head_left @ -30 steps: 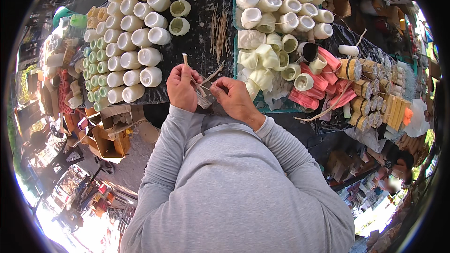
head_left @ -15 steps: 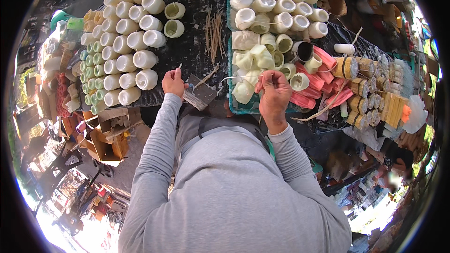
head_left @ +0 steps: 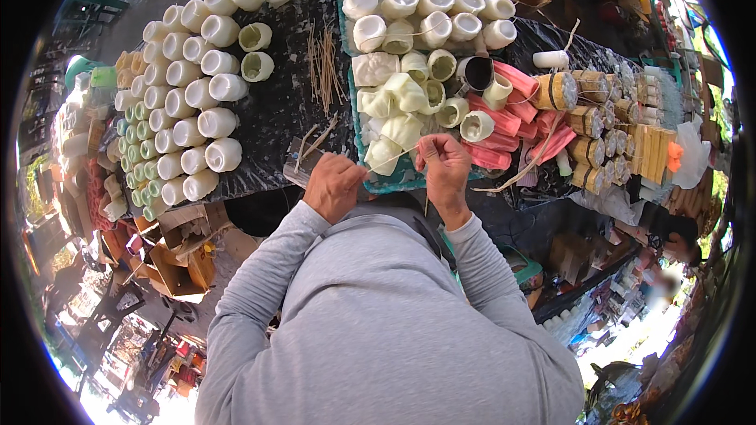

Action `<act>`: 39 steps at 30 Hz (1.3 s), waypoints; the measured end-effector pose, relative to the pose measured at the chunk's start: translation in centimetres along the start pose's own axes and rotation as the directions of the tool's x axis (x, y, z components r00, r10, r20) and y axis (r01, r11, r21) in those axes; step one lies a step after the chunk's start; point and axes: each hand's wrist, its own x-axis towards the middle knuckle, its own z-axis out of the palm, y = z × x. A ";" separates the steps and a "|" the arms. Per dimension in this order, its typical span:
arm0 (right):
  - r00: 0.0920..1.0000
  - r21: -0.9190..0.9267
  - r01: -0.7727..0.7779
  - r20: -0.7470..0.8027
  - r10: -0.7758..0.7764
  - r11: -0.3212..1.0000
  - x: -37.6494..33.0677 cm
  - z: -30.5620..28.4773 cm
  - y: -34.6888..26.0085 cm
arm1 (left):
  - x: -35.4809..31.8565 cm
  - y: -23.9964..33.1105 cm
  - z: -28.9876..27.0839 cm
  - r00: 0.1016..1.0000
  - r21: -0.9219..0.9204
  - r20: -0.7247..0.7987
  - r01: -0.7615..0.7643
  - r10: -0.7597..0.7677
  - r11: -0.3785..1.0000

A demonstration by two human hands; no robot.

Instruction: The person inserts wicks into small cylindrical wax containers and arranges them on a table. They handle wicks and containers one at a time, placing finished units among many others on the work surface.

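A thin pale cord, which looks like candle wick (head_left: 387, 164), runs between my two hands above the near edge of a teal-rimmed tray (head_left: 394, 186). My left hand (head_left: 332, 187) is closed on its left end, fingertips pinched together. On the right end, my right hand (head_left: 446, 176) pinches it between thumb and fingers. Just behind the cord, pale green wax pieces (head_left: 386, 149) lie in the tray. Hollow pale green wax cups (head_left: 477, 126) lie near my right hand. A small dark block (head_left: 296, 173) with twigs on it sits beside my left hand, partly hidden.
Rows of white wax candles (head_left: 224, 155) fill the table's left side, with small green ones (head_left: 146, 152) further left. Thin sticks (head_left: 321, 67) lie on the black table cover. To the right are pink wax slabs (head_left: 504, 122), a dark cup (head_left: 476, 73) and tied bundles (head_left: 586, 120).
My left hand has moved right and nearer, off the block, and now grips the cord's other end. The cord, formerly loose from my right hand, is stretched between both. The view has shifted right.
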 end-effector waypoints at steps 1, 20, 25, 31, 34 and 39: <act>1.000 -0.057 -0.022 -0.005 0.022 0.998 -0.5 -0.9 0.7 | -0.6 0.3 0.3 0.999 -0.016 0.024 0.042 -0.041 0.999; 0.904 0.432 -0.424 0.156 0.397 0.796 -1.5 -2.3 4.1 | 0.3 1.9 7.2 0.964 -0.076 0.185 0.208 -0.191 0.975; 0.935 0.434 -0.354 0.192 0.300 0.828 -0.7 -3.1 2.8 | 1.1 3.0 8.0 0.955 -0.104 0.243 0.199 -0.170 0.974; 0.963 0.511 -0.269 0.118 0.243 0.817 -0.5 -4.7 2.0 | 2.1 4.0 8.9 0.925 -0.139 0.296 0.287 -0.237 0.948; 0.980 0.526 -0.196 0.070 0.187 0.828 -0.4 -5.9 2.1 | 2.9 4.1 9.6 0.934 -0.120 0.249 0.292 -0.256 0.949; 0.967 0.370 -0.222 -0.034 0.252 0.902 0.0 -10.4 2.6 | 7.4 1.8 13.7 0.913 0.431 -0.004 0.369 -0.407 0.824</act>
